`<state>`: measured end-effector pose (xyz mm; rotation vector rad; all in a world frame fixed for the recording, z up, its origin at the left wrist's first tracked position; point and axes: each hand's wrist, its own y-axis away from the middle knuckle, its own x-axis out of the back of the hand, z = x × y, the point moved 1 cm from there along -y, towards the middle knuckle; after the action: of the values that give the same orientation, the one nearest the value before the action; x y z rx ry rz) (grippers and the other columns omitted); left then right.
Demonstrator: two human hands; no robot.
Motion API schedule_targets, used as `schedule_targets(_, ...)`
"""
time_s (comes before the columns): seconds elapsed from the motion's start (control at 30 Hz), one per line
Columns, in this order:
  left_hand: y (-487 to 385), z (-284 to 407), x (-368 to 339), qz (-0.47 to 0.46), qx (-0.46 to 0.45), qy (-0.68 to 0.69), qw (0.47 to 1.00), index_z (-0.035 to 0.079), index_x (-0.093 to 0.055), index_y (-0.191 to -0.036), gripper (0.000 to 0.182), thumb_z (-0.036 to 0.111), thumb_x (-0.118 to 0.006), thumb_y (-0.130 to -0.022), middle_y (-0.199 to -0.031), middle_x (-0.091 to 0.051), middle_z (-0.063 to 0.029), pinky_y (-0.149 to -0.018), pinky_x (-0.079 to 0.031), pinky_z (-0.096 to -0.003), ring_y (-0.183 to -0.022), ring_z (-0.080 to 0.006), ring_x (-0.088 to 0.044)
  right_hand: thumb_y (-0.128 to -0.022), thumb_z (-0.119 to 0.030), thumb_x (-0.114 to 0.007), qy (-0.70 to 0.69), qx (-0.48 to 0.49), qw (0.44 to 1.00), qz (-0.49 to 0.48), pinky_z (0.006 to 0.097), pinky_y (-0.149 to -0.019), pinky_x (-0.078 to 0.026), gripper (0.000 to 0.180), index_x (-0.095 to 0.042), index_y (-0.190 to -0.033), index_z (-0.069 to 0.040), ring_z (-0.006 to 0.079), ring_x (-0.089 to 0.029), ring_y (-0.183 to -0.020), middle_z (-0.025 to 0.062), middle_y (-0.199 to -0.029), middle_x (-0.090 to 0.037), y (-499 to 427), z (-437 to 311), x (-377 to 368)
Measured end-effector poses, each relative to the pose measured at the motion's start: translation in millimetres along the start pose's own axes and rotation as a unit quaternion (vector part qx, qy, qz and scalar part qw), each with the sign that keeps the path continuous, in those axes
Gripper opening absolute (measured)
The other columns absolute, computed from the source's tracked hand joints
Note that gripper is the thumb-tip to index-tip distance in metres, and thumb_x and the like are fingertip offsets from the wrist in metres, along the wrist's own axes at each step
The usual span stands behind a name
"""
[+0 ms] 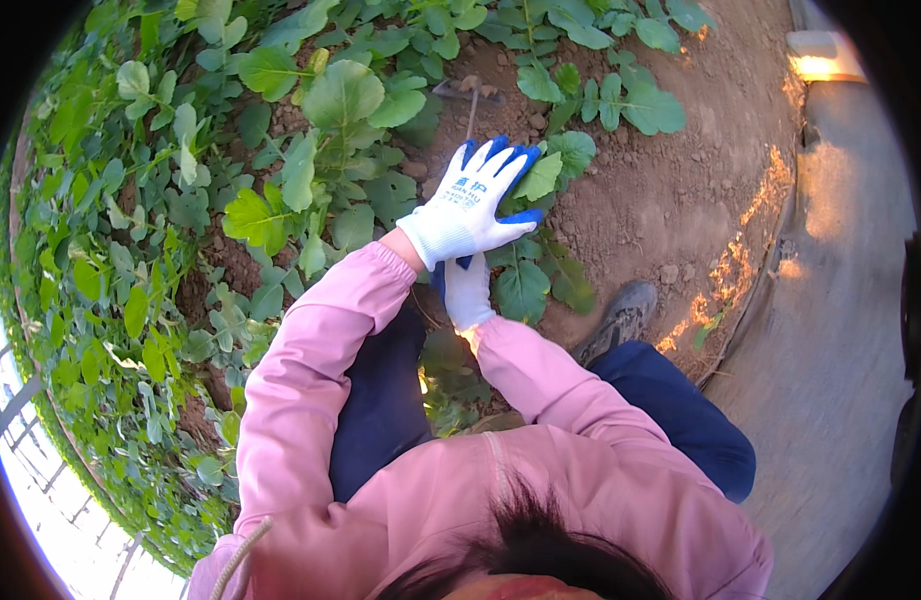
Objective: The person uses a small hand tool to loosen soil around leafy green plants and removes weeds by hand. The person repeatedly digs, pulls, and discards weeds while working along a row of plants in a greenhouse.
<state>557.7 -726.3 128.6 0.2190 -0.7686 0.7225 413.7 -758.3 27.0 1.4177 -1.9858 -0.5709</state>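
Note:
My left hand (475, 193), in a white glove with blue coating, lies back up over a leafy green plant (522, 291) with lobed leaves. Its fingers are extended and the thumb stands apart. Just below it is my right hand (466, 291), gloved alike; its fingers are mostly hidden beneath the left hand, so its grip cannot be told. Beyond the fingertips, a small metal hoe (469, 91) rests on the soil with clods on its blade. Its thin shank runs down behind the left glove, and the handle is hidden.
Dense leafy plants (340, 97) fill the left and top. Brown soil (618, 202) slopes at the right, with my shoe (627, 307) on it. A grey path (813, 360) runs along the right beyond a sheet-like edge; a pale cylindrical object (826, 56) lies at its top.

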Motion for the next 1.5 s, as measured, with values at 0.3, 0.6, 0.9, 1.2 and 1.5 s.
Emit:
schedule_targets(0.3, 9.5, 14.6, -3.0, -0.004, -0.022, -0.006, 1.0, 0.008, -0.037, -0.156, 0.083, 0.052, -0.065, -0.092, -0.151, -0.044, -0.0247, -0.12, -0.02, -0.0623, -0.144, -0.0452, -0.035, -0.105, -0.021, -0.056, 0.045, 0.032, 0.998, 0.001, 0.0348, -0.094, -0.05, 0.047, -0.046, -0.146, -0.002, 0.0205, -0.061, -0.111, 0.0107, -0.129, -0.062, -91.2, -46.1, -25.1)
schedule_targets(0.6, 16.1, 20.0, -4.4, 0.016, -0.01, -0.016, 1.0, 0.007, -0.041, -0.153, 0.081, 0.05, -0.067, -0.09, -0.15, -0.046, -0.0232, -0.119, -0.02, -0.0633, -0.143, -0.0451, -0.036, -0.105, -0.022, -0.055, 0.038, 0.051, 0.998, -0.008, 0.0366, -0.098, -0.048, 0.047, -0.045, -0.147, -0.003, 0.0225, -0.059, -0.116, 0.0121, -0.133, -0.06, -122.8, -50.9, -25.6)
schedule_targets(0.9, 16.3, 30.7, -7.1, 0.0, -0.023, -0.003, 1.0, 0.009, -0.038, -0.155, 0.08, 0.049, -0.067, -0.092, -0.152, -0.042, -0.0229, -0.118, -0.023, -0.0621, -0.144, -0.0453, -0.034, -0.105, -0.022, -0.054, 0.037, 0.059, 0.997, -0.02, 0.0384, -0.101, -0.045, 0.047, -0.044, -0.148, -0.003, 0.0244, -0.056, -0.121, 0.0135, -0.136, -0.058, -56.2, 1.9, -21.2)
schedule_targets(1.2, 20.3, 32.8, -20.7, 0.007, -0.038, 0.017, 0.999, 0.005, -0.04, -0.153, 0.08, 0.048, -0.068, -0.091, -0.15, -0.045, -0.0228, -0.118, -0.024, -0.0607, -0.143, -0.0447, -0.037, -0.106, -0.023, -0.053, 0.024, 0.025, 0.999, -0.035, 0.0402, -0.105, -0.043, 0.048, -0.043, -0.148, -0.003, 0.0264, -0.054, -0.125, 0.0149, -0.14, -0.056, 16.2, 59.6, -11.2)
schedule_targets(1.5, 23.3, 35.6, -21.4, 0.044, -0.045, 0.016, 0.998, 0.006, -0.045, -0.148, 0.075, 0.047, -0.069, -0.09, -0.145, -0.048, -0.0215, -0.115, -0.026, -0.0634, -0.139, -0.0433, -0.041, -0.106, -0.023, -0.051, 0.041, 0.046, 0.998, -0.018, 0.042, -0.109, -0.04, 0.048, -0.043, -0.149, -0.004, 0.0283, -0.052, -0.13, 0.0163, -0.143, -0.054, -4.4, 42.5, 9.3)
